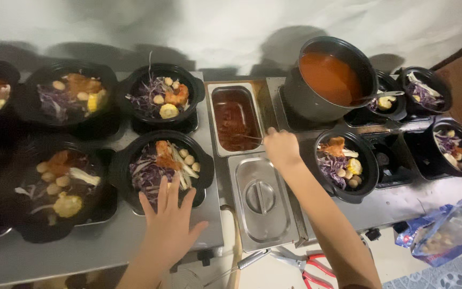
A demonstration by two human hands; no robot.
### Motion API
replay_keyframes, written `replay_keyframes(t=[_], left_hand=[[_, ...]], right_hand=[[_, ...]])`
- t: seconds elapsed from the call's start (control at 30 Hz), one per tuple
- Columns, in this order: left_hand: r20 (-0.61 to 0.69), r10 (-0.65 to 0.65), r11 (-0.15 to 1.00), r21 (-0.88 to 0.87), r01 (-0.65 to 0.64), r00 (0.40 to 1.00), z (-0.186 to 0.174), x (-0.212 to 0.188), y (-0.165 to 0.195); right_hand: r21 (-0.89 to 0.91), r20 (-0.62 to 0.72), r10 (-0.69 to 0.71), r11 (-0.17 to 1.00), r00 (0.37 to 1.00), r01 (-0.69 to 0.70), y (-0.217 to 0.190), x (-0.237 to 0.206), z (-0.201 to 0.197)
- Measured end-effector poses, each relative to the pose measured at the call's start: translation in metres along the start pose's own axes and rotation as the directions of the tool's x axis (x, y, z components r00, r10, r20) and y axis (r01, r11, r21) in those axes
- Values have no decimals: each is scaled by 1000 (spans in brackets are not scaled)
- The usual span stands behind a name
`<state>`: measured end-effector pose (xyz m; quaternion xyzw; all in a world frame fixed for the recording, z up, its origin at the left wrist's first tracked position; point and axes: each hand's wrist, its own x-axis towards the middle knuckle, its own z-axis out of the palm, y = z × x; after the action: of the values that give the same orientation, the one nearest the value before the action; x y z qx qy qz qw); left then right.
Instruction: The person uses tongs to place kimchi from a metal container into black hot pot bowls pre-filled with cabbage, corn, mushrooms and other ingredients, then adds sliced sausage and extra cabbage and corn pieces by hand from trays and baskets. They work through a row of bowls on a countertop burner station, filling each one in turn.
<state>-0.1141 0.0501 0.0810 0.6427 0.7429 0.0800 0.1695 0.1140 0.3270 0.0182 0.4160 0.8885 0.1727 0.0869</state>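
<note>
Hands apart — left (169, 225) splayed at bowl (161, 168) rim, right (280, 148) gripping spoon (244, 137) in sauce tray (235, 119).

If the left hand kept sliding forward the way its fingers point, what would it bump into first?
Probably the black bowl of purple cabbage, mushrooms and fish balls. The left hand lies flat with fingers spread, its fingertips already at the bowl's near rim. Whether they touch it is unclear from this view.

My left hand (169, 225) rests before a filled bowl (161, 168); my right hand (280, 148) sits beside the sauce pan (235, 119), behind the lidded pan (260, 200)
</note>
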Motion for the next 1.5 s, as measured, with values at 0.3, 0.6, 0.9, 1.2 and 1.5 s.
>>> replay_keyframes(t=[0.3, 0.6, 0.9, 1.2, 1.5], left_hand=[[1, 20, 996, -85, -20, 1000, 13, 13, 18], [-25, 64, 991, -114, -66, 998, 22, 25, 26], [-100, 99, 988, -105, -109, 990, 27, 27, 30], [-66, 64, 990, -119, -72, 996, 25, 29, 28], [-221, 95, 986, -115, -123, 971, 28, 23, 20]], right_hand=[[39, 7, -7, 999, 1000, 7, -2, 22, 48], [360, -4, 226, 909, 974, -209, 28, -3, 13], [139, 74, 246, 957, 966, -254, 28, 2, -3], [100, 42, 175, 979, 984, -179, -2, 14, 31], [341, 37, 262, 904, 964, -259, 1, -4, 5]])
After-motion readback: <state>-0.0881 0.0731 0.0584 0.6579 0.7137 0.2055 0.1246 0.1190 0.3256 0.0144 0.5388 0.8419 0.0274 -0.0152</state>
